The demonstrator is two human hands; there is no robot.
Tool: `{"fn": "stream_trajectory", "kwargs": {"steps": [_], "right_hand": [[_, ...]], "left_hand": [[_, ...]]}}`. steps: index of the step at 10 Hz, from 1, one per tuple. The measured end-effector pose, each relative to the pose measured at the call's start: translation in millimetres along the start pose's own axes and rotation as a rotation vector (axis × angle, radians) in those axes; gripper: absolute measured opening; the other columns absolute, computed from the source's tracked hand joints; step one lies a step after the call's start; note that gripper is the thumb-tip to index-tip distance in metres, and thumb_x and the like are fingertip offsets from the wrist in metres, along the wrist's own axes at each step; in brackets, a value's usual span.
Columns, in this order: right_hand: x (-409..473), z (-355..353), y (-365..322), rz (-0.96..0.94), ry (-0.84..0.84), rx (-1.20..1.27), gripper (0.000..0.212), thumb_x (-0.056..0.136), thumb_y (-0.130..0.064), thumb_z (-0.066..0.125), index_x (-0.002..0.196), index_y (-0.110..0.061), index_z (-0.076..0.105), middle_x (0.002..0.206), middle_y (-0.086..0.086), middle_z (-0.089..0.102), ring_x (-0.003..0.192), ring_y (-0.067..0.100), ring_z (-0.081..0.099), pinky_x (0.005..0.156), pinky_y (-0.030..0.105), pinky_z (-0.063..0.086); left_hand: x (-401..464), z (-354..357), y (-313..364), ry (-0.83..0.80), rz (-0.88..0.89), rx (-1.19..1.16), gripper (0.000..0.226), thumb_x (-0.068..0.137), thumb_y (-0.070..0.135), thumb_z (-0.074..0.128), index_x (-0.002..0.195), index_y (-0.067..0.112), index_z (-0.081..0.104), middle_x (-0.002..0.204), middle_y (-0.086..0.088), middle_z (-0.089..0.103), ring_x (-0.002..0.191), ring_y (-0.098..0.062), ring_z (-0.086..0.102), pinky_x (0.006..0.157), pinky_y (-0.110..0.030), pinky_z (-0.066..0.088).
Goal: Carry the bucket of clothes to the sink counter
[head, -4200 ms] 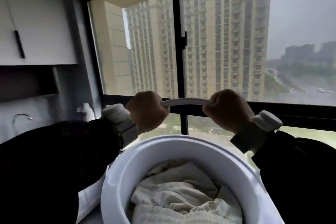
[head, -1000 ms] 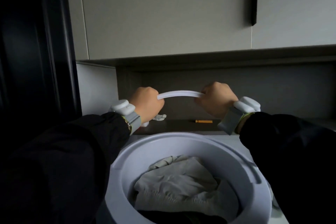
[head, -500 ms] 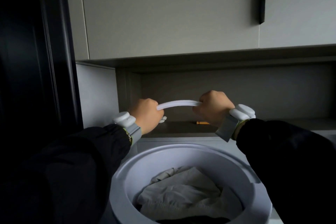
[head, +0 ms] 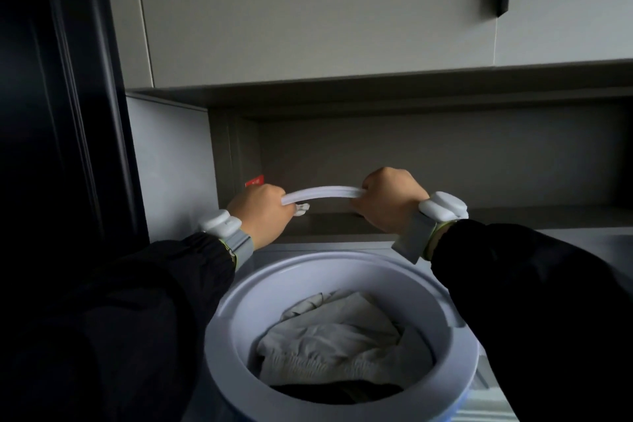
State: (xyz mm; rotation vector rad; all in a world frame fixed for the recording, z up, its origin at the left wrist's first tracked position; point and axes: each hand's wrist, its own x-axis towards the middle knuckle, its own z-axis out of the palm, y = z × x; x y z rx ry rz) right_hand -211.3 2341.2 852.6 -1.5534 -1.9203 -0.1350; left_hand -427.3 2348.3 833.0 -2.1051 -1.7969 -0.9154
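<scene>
Left hand [head: 262, 212], right hand [head: 388, 200] fisted on handle [head: 322, 193]; bucket [head: 342, 271] at desk [head: 582, 240] edge, clothes [head: 335, 336] inside, open recess beyond.

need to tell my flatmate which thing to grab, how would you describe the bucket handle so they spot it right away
Start at the big white bucket of pale clothes at the bottom of the view. Above its rim, the left hand and right hand grip a thin white arched handle. It is the only curved bar, bridging the two fists.
</scene>
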Motion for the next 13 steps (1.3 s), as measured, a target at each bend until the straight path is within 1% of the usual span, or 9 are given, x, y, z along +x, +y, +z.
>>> {"fn": "stream_trajectory", "kwargs": {"steps": [2,4,6,7,8,9,10,11,13], "right_hand": [[-14.0,4.1,5.6,-0.042,0.058,-0.025,0.024,0.076,-0.039,0.054,0.067,-0.017,0.06,0.069,0.004,0.06,0.069,0.031,0.058,0.058,0.028,0.041],[-33.0,5.1,2.7,-0.059,0.073,-0.04,0.022,0.073,-0.037,0.051,0.063,-0.018,0.053,0.063,0.0,0.056,0.062,0.029,0.056,0.05,0.027,0.035],[-79.4,-3.3,0.2,-0.117,0.066,-0.006,0.024,0.076,-0.037,0.052,0.06,-0.019,0.046,0.062,0.0,0.055,0.063,0.028,0.055,0.051,0.03,0.035],[-114.1,-3.9,3.5,-0.226,0.066,0.008,0.027,0.077,-0.039,0.054,0.062,-0.018,0.046,0.061,-0.001,0.051,0.065,0.029,0.055,0.051,0.031,0.032],[-151.1,3.5,12.2,-0.285,0.029,0.034,0.032,0.079,-0.046,0.057,0.07,-0.016,0.05,0.064,-0.003,0.051,0.071,0.031,0.055,0.056,0.033,0.033],[-189.7,12.6,23.8,-0.324,-0.149,0.128,0.029,0.076,-0.047,0.065,0.069,-0.024,0.049,0.075,-0.004,0.052,0.074,0.024,0.051,0.063,0.031,0.035],[-224.2,26.5,35.5,-0.341,-0.244,0.176,0.012,0.072,-0.033,0.07,0.074,-0.027,0.059,0.083,0.001,0.059,0.086,0.029,0.059,0.068,0.029,0.036],[-243.5,32.2,45.6,-0.315,-0.217,0.226,0.017,0.068,-0.03,0.06,0.082,-0.025,0.068,0.09,0.008,0.065,0.091,0.033,0.06,0.074,0.034,0.046],[-255.7,-15.1,37.1,-0.291,-0.199,0.29,0.02,0.078,-0.02,0.068,0.098,-0.018,0.071,0.097,0.008,0.067,0.089,0.025,0.064,0.08,0.027,0.045]], "left_hand": [[-7.6,1.8,2.2,0.012,0.02,-0.035,0.025,0.084,0.027,0.049,0.073,0.011,0.066,0.069,-0.009,0.064,0.064,-0.031,0.058,0.055,-0.034,0.042],[-21.4,-0.1,-0.4,0.004,0.047,-0.035,0.023,0.085,0.026,0.045,0.078,0.016,0.064,0.071,-0.007,0.063,0.063,-0.028,0.057,0.051,-0.03,0.036],[-71.8,-17.2,20.2,0.002,0.079,0.02,0.024,0.09,0.014,0.045,0.09,0.006,0.068,0.096,-0.015,0.069,0.083,-0.036,0.06,0.066,-0.032,0.041],[-108.9,-22.0,21.1,-0.017,0.018,0.026,0.019,0.085,0.017,0.047,0.073,0.007,0.058,0.079,-0.015,0.066,0.077,-0.039,0.06,0.063,-0.036,0.043],[-147.7,-22.3,22.8,-0.097,0.003,0.021,0.02,0.087,0.02,0.049,0.071,0.009,0.052,0.072,-0.01,0.059,0.075,-0.035,0.059,0.063,-0.037,0.043],[-191.5,-17.6,24.6,-0.281,0.002,0.056,0.028,0.083,0.044,0.058,0.082,0.016,0.057,0.088,-0.005,0.06,0.086,-0.027,0.058,0.074,-0.036,0.046],[-234.3,-11.5,27.1,-0.492,0.012,0.178,0.059,0.073,0.068,0.053,0.116,0.028,0.055,0.115,-0.001,0.055,0.108,-0.022,0.052,0.096,-0.04,0.044],[-260.4,-15.0,46.4,-0.491,-0.027,0.07,0.067,0.08,0.061,0.055,0.136,0.026,0.044,0.135,-0.002,0.049,0.122,-0.023,0.048,0.106,-0.039,0.039],[-277.6,-52.5,86.6,-0.273,0.071,0.023,0.045,0.089,0.043,0.054,0.129,0.023,0.052,0.131,-0.004,0.053,0.123,-0.023,0.049,0.105,-0.035,0.038]]}}
